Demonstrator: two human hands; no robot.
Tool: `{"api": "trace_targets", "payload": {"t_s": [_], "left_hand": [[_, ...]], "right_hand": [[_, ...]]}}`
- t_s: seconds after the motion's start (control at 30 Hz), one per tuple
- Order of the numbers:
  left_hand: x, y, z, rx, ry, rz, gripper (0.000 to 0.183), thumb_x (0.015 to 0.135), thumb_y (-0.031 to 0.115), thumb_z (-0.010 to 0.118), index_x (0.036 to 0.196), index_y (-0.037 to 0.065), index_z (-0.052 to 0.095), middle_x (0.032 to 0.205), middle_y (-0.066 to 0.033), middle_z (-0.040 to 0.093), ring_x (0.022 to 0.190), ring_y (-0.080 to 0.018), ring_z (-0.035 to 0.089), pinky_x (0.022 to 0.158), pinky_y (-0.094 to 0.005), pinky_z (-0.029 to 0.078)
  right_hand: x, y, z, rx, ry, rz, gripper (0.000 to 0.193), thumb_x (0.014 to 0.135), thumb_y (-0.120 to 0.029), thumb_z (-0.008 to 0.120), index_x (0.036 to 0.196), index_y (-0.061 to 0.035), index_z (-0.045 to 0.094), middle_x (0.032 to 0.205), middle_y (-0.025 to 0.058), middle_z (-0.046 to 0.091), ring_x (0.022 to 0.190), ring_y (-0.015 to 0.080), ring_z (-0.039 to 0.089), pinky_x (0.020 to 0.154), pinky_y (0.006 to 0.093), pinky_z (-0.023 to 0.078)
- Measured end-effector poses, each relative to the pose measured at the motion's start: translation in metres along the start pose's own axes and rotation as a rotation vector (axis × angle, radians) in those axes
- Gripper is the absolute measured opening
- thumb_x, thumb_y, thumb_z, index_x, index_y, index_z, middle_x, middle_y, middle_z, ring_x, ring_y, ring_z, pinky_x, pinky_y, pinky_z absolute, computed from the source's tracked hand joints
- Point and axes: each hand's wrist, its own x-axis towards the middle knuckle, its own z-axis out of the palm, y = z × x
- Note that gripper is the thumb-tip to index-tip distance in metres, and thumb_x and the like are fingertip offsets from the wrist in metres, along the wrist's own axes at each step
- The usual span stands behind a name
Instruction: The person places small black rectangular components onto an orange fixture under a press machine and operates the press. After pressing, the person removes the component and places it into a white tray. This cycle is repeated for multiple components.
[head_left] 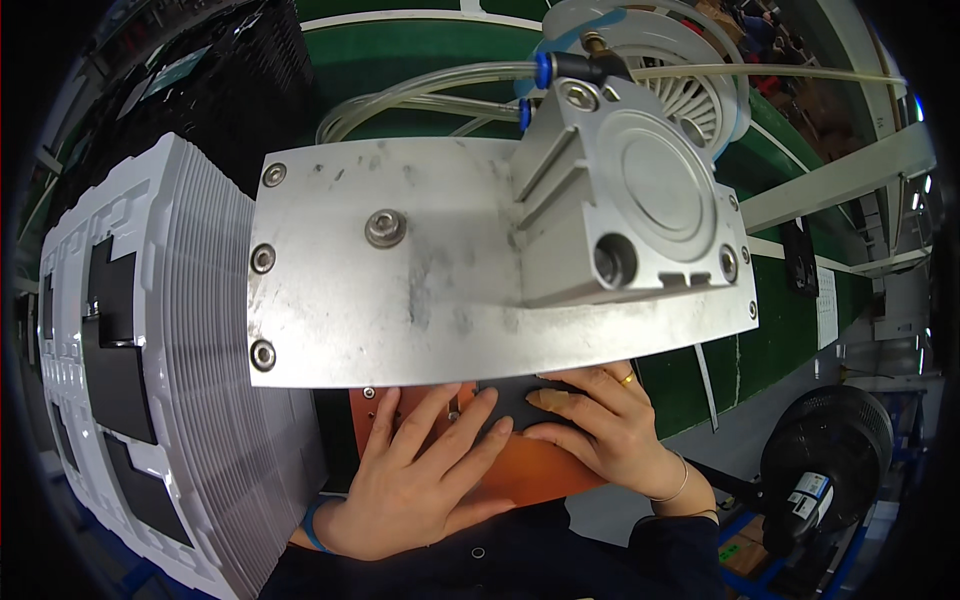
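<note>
My left hand (415,478) lies over an orange plate (555,478) with its fingers spread. Its fingertips reach toward the front edge of a silver metal press plate (400,330); the index fingertip is beside a black flat piece (508,402). My right hand (612,425) has its fingers and thumb bent at the right end of that black piece, gripping it. The press plate overhangs the work and hides the far part of both the piece and the orange plate. A square pneumatic cylinder (640,190) sits on top of the press plate.
White trays (215,370) holding black pieces are stacked close on the left, with black crates (220,90) behind. Clear air hoses (430,85) run to the cylinder. A white fan (690,70) stands behind it on the green table (400,45); a black fan (825,450) is at right.
</note>
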Motion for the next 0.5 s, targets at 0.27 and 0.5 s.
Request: {"api": "trace_targets", "payload": {"t_s": [0.27,0.5], "left_hand": [[0.001,0.0,0.0008,0.093,-0.007,0.015,0.069,0.084,0.069,0.053,0.134,0.022,0.058,0.143,-0.0063,0.047,0.132,-0.0315,0.037,0.106,-0.0572,0.029],[0.0018,0.0001,0.0016,0.11,0.01,0.015,0.067,0.086,0.067,0.051,0.135,0.021,0.058,0.141,-0.0057,0.049,0.129,-0.0289,0.041,0.102,-0.0552,0.033]], "right_hand": [[-0.0043,0.0049,0.0003,0.056,-0.037,0.02,0.034,0.07,-0.021,0.082,0.099,-0.0093,0.071,0.097,0.0049,0.064,0.088,0.0224,0.059,0.084,0.0346,0.043],[-0.0027,0.0051,-0.001,0.022,-0.055,0.019,0.034,0.07,-0.023,0.082,0.099,-0.0095,0.071,0.095,0.0038,0.066,0.088,0.0209,0.061,0.081,0.0331,0.045]]}}
